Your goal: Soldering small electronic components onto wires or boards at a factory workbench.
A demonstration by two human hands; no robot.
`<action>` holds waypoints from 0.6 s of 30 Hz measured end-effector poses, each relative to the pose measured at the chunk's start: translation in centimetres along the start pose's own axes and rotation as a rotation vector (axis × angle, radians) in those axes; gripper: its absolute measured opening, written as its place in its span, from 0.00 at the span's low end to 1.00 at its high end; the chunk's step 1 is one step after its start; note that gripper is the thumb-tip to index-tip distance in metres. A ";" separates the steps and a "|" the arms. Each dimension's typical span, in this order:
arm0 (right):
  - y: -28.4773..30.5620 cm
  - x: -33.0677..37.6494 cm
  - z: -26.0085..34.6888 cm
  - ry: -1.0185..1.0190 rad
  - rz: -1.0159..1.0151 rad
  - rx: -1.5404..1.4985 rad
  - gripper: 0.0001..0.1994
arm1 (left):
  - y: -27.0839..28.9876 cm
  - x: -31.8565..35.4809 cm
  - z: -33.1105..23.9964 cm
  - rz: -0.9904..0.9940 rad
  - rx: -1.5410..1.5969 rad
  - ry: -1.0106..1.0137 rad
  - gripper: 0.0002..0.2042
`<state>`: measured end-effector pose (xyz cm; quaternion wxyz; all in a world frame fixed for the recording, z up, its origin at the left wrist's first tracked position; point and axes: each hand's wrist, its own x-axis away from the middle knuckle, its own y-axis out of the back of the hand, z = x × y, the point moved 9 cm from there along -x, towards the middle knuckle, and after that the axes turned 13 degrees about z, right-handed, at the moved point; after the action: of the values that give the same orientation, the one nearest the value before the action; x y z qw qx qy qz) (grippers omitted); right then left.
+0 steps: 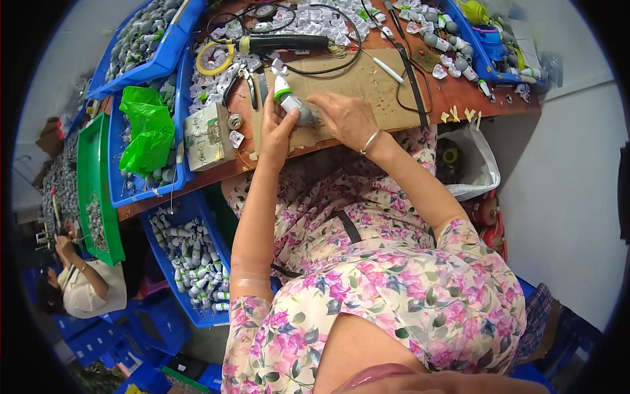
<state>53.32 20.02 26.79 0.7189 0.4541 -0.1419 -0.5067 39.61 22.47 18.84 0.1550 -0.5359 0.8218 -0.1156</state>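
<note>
Over the sheet of cardboard [387,98] at the table's front, my left hand [275,134] is closed around a white piece with a green band and a grey rounded end [286,100]. Its white tip points away from me, and the grey end lies toward my right hand. My right hand [348,119] has its fingers pinched together beside that grey end. Whatever is between those fingertips is too small or hidden to name. Pliers [252,90] lie just beyond my left hand, next to a small white box [209,136].
A black-handled tool with a cable [289,43], a yellow tape ring [214,59] and a white pen-like stick [388,70] lie farther back among many white parts. Blue bins [182,172] and a green tray [113,223] stand left; another person [95,282] works there. A white bag [482,174] hangs right.
</note>
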 end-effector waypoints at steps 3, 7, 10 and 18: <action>0.6 -0.2 0.3 -0.021 0.028 0.100 0.12 | -0.3 -0.1 0.1 0.013 -0.044 -0.007 0.35; 0.8 -0.7 1.3 -0.022 0.061 0.303 0.09 | -0.4 -0.4 0.2 -0.005 -0.082 -0.026 0.37; 0.1 -1.2 2.5 -0.011 0.027 0.417 0.07 | -0.5 -0.3 0.0 -0.010 -0.117 -0.045 0.37; 0.7 -4.2 -2.7 -0.040 0.172 0.241 0.08 | -0.4 -0.2 0.1 0.003 -0.084 -0.014 0.37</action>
<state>53.71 25.04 26.97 0.6968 0.5133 -0.2544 -0.4317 40.08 22.47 18.93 0.1383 -0.5414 0.8257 -0.0768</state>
